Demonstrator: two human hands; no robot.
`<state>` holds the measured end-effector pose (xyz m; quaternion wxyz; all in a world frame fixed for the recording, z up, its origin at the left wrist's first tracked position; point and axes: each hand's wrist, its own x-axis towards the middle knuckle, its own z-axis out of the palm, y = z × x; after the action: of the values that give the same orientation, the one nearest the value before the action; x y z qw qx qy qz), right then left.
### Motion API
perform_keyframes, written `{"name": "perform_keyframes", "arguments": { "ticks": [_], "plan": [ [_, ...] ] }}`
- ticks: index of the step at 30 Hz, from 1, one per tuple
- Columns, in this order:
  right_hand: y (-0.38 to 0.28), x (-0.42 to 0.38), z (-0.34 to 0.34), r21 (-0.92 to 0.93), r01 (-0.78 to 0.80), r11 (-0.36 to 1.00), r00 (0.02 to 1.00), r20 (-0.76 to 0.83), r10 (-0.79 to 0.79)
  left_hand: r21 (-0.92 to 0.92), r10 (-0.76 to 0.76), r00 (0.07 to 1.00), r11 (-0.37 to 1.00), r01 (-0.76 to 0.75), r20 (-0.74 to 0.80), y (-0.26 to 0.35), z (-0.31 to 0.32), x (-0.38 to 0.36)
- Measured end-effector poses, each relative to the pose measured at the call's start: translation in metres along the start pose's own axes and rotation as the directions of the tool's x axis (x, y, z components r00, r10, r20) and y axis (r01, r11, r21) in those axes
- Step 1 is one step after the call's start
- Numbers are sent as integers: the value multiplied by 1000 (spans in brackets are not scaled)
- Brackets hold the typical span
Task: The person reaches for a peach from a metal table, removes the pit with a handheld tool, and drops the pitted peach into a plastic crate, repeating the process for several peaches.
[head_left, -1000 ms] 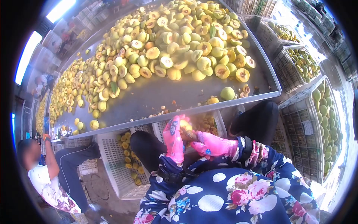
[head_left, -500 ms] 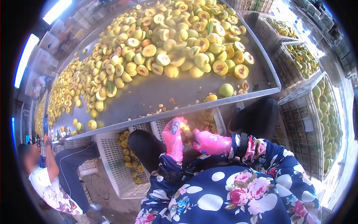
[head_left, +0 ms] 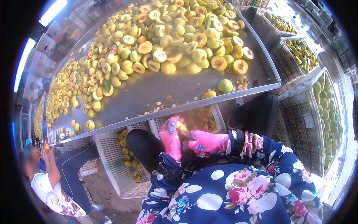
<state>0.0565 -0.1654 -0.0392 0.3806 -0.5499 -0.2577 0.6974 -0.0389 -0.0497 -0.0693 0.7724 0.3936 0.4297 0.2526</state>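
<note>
My left hand (head_left: 171, 137), in a pink patterned glove, is closed around a yellow peach half (head_left: 181, 127) just below the table's front edge. Close beside it, my right hand (head_left: 209, 142), also gloved in pink, has its fingers curled shut. A small brownish piece shows between the hands; I cannot make out what it is. Behind and under the hands, a white crate (head_left: 220, 118) holds yellow fruit pieces. On the metal table (head_left: 149, 91) lies a large heap of halved peaches (head_left: 167, 48), many showing brown pit centres.
A whole green peach (head_left: 225, 86) sits near the table rim with pit scraps. To the left stands a white crate (head_left: 115, 164) with peach halves. Crates of green fruit (head_left: 325, 112) line the right side. A co-worker (head_left: 56, 186) sits at the lower left, holding fruit.
My hands have shifted slightly left and stay close together, with the peach half still in the left. The co-worker's raised hand has moved a little. The view has tilted slightly.
</note>
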Motion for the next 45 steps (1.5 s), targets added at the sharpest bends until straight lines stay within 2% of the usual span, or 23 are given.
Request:
{"name": "perform_keyframes", "arguments": {
  "ticks": [5, 8, 11, 15, 17, 20, 21, 23, 26, 29, 32, 36, 38, 42, 44, 45],
  "plan": [
    [4, 7, 2, -301, -93, 949, 988, -149, 50, 57, 29, 1000, 998, -28, -8, -18, -12, 10],
    [4, 7, 3, 23, -82, 996, 996, -15, 83, 49, 25, 1000, 999, -25, -12, -16, -13, 9],
    [2, 10, 6, 41, -83, 996, 996, -8, 84, 31, 30, 999, 999, -29, -36, -12, -10, 3],
    [2, 12, 6, -106, -127, 986, 991, -55, 121, -37, -10, 1000, 999, 9, -26, -19, -14, 8],
    [2, 12, 1, -150, -140, 979, 990, -55, 134, -117, -52, 996, 991, 60, 77, -20, -22, 14],
    [19, 19, 1, 64, -70, 996, 996, -57, 73, -165, -149, 978, 971, 173, 148, -15, -22, 11],
    [20, 20, 0, 89, -112, 990, 993, -34, 115, -169, -188, 969, 962, 215, 158, -14, -22, 9],
    [21, 21, -1, 140, -197, 970, 980, 14, 197, -43, -165, 976, 984, 173, 144, -24, -30, 15],
    [35, 31, -4, -278, -148, 949, 986, 31, 163, 72, -189, 969, 981, 179, 159, -36, -41, 24],
    [27, 26, -5, -183, -184, 966, 981, 34, 193, 75, -199, 969, 979, 190, 144, -32, -38, 23],
    [10, 15, -8, 49, -229, 972, 973, 50, 227, 33, -211, 966, 978, 208, 150, -22, -32, 18],
    [10, 10, -10, 208, -119, 971, 977, 201, 77, 11, -149, 977, 989, 149, 151, -22, -29, 17],
    [20, 16, -10, 352, -83, 932, 951, 308, -31, -102, -90, 991, 990, 101, 102, -22, -21, 13],
    [20, 18, 0, 513, -81, 855, 943, 317, -101, -304, -29, 997, 951, 48, 66, -16, -1, 0],
    [17, 11, -3, 534, -75, 842, 948, 299, -105, -276, -62, 996, 958, 77, 61, -8, 1, -2],
    [16, 3, -3, 487, 28, 873, 950, 258, -175, -309, -64, 997, 948, 76, 50, -4, -4, 1]
  ]
}}
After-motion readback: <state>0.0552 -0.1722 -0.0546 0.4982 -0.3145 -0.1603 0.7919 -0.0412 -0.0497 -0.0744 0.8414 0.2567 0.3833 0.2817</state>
